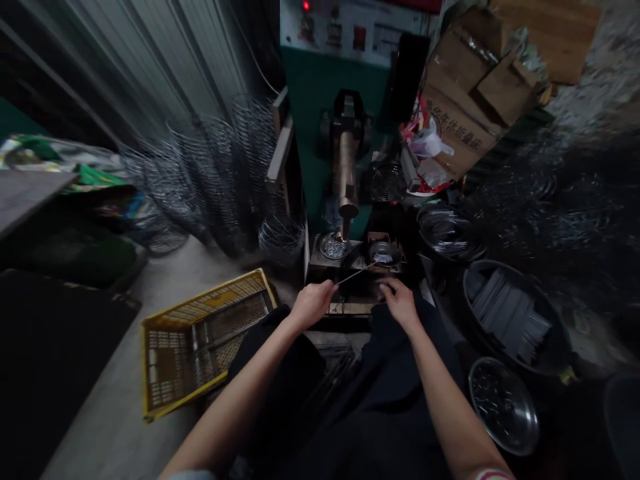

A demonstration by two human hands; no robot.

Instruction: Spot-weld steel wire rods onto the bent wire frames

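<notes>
My left hand (313, 303) is closed in a pinch on a thin metal wire (356, 273) that slants up to the right toward a small dark dish (384, 253). My right hand (399, 301) rests with curled fingers on the dark work block (350, 293) just below that dish; what it holds, if anything, is hidden. A green machine (320, 100) with a brass-coloured cylinder (346, 173) stands straight ahead. A small round tray of metal bits (334, 247) lies under the cylinder's tip.
A yellow plastic crate (200, 340) lies on the floor at left. Stacks of wire coils (215, 167) stand behind it. At right are a dark basin of flat grey strips (510, 320), a steel bowl (503, 403), wire rings (445, 230) and cardboard boxes (465, 100).
</notes>
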